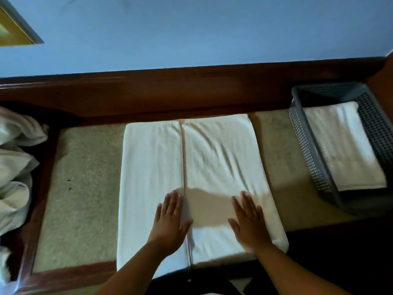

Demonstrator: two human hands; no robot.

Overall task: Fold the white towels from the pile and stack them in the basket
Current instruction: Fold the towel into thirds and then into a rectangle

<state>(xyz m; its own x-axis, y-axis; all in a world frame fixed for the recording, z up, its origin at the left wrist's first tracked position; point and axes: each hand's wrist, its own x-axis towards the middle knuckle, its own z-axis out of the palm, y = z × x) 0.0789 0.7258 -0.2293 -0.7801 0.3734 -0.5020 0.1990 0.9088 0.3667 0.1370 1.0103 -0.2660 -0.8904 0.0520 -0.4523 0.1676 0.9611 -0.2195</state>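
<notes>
Roughly midway: one folded towel [342, 145] already in the basket [308, 145], another towel [212, 156] half-folded on the table [85, 177] with left hand [170, 220] and right hand [246, 222] pressing it flat-fingered, pile [14, 167] at left still unfolded.

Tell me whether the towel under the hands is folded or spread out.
Partly folded: on the towel two side flaps meet at a centre seam.
</notes>
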